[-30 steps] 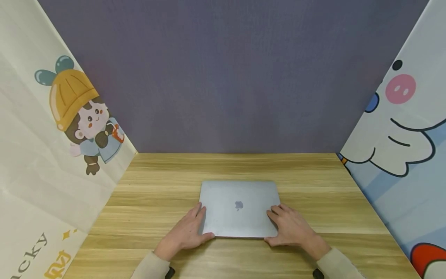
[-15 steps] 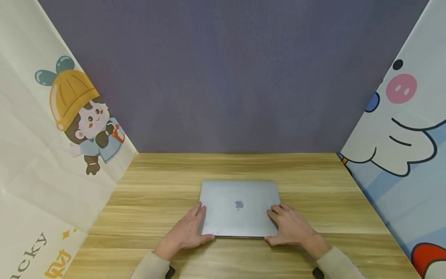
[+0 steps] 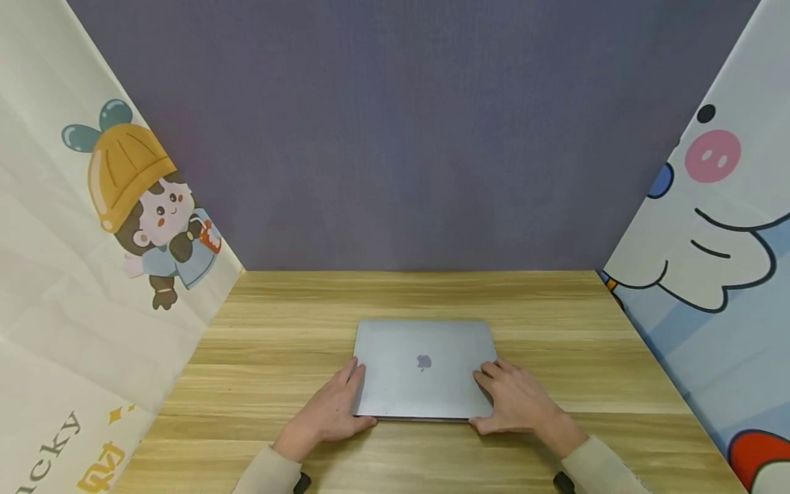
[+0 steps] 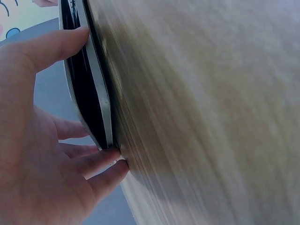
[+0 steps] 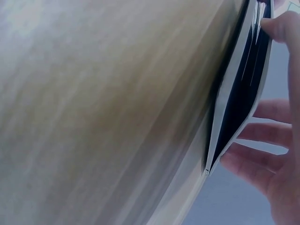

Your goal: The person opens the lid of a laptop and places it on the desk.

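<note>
A silver laptop (image 3: 426,387) with an apple logo lies on the wooden table, its lid raised a little. My left hand (image 3: 333,406) holds its left side, thumb at the front corner. In the left wrist view that thumb (image 4: 77,40) crosses the lid's edge and meets the base (image 4: 99,79), with a dark gap between lid and base. Fingers reach along the side toward the hinge end. My right hand (image 3: 521,406) grips the right side; in the right wrist view its thumb tip (image 5: 268,27) sits in the gap by the lid (image 5: 255,105), other fingers beside the lid.
The table (image 3: 420,295) runs back to a dark grey panel (image 3: 407,137). Printed cartoon sheets stand on the left (image 3: 49,274) and right (image 3: 740,274). Light sleeves (image 3: 268,473) and dark wrist straps show at the bottom.
The lid's front edge has risen slightly and a thin dark line shows beneath it. My left thumb has drawn slightly to the left; the right hand is nearly still.
</note>
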`<state>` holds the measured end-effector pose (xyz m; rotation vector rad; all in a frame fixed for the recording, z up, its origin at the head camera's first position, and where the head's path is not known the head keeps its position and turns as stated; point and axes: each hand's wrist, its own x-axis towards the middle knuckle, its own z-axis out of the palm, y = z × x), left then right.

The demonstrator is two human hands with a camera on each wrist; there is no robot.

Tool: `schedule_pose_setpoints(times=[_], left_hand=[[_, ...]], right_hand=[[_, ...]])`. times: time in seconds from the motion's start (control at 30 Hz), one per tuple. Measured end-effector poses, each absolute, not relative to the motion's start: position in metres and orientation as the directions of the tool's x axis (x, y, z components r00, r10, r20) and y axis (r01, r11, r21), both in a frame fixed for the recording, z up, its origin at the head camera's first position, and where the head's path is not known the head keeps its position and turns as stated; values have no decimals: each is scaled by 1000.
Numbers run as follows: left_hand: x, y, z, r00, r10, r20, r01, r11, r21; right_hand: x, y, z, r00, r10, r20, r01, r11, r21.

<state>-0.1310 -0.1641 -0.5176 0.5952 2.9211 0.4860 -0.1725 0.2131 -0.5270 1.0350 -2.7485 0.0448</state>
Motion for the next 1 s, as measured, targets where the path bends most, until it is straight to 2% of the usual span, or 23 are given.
schedule_pose_setpoints(times=[0.63, 1.0], left_hand=[[-133, -165, -521, -927, 374, -28, 336, 861, 382], [-132, -166, -519, -924, 381, 15, 357, 853, 381]], right_hand=[[-174, 214, -520, -759, -630, 165, -639, 769, -4], [-175, 215, -518, -748, -635, 190, -649, 761, -13]])
